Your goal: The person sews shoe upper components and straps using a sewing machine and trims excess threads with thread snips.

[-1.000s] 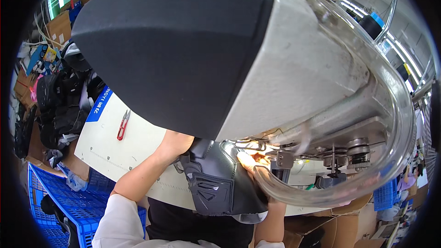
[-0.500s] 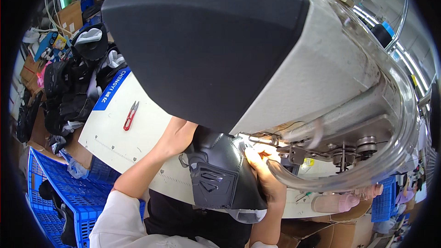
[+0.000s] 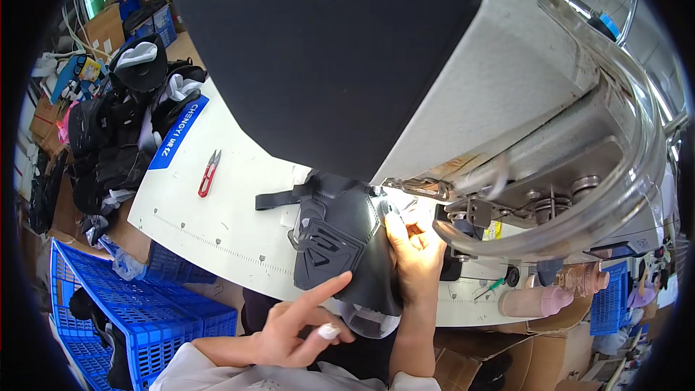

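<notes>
A black leather-like piece point(image 3: 347, 253) with a raised moulded panel, a side strap and pale lining lies under the sewing machine point(image 3: 463, 152). My right hand point(image 3: 418, 250) pinches its right edge between thumb and fingers, beside the brightly lit needle area. The machine's dark cover hides the far end of the piece. Near the body, my left hand point(image 3: 300, 329) is open, its forefinger pointing at the panel's lower right corner and its other fingers loosely bent. Whether the fingertip touches the piece, I cannot tell. White tape wraps the left thumb.
Red thread snips point(image 3: 209, 174) lie on the white table point(image 3: 224, 224). Black pieces point(image 3: 116, 137) are heaped at the far left, above a blue crate point(image 3: 145, 318). A pink bottle point(image 3: 532, 303) and a green-handled tool point(image 3: 491, 288) lie at right. A clear curved guard point(image 3: 630, 210) fronts the machine.
My left hand has let go of the piece's far left side and come back toward me. The strap now shows. My right hand keeps its pinch at the edge.
</notes>
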Available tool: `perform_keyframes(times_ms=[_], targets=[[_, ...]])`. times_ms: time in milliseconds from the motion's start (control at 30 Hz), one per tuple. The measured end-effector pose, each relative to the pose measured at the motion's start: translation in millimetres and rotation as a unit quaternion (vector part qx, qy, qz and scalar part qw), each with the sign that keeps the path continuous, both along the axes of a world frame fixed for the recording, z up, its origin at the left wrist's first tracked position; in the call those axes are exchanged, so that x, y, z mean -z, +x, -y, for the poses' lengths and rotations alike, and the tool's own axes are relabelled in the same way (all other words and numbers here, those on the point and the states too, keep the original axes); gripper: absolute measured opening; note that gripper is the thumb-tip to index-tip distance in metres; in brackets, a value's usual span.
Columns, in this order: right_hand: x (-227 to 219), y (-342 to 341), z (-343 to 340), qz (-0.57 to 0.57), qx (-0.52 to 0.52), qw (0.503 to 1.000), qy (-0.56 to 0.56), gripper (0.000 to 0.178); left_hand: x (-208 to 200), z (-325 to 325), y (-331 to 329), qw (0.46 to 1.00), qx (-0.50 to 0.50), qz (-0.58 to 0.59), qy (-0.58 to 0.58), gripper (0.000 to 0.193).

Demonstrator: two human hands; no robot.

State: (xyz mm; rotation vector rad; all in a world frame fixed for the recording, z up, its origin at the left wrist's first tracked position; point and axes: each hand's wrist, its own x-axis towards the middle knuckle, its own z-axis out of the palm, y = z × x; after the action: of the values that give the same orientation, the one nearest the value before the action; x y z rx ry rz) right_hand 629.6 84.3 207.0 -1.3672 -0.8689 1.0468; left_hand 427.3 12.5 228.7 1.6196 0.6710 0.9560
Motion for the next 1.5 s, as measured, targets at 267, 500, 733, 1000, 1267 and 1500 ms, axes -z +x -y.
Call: perform_keyframes(times_ms=[267,500,733,1000,1267,1500], targets=[[0.2,-21.7,1.6,-0.007,0.024,0.994,0.107,0.01,12.2,-3.3,23.8,0.994,-0.094,0.055,0.001,0.063],[-5.9,-46.0,8.0,-0.004,0.064,0.994,0.09,0.012,11.8,-17.7,26.9,0.98,-0.162,0.113,-0.023,0.064],[-2.7,-58.8,17.0,-0.009,0.054,0.994,0.097,0.012,-3.8,-35.3,35.0,0.959,-0.216,0.17,-0.067,0.052],[-4.4,-53.3,18.8,-0.054,0.015,0.994,0.098,0.011,-7.1,-51.6,23.8,0.955,-0.222,0.18,-0.073,0.04],[0.9,-53.1,21.1,-0.009,0.02,0.982,0.185,0.038,-7.4,-75.7,8.1,0.965,-0.225,0.126,-0.046,0.035],[3.5,-51.0,19.9,-0.019,0.039,0.988,0.147,0.037,20.8,-87.0,4.1,0.966,-0.199,0.16,-0.027,0.035]])
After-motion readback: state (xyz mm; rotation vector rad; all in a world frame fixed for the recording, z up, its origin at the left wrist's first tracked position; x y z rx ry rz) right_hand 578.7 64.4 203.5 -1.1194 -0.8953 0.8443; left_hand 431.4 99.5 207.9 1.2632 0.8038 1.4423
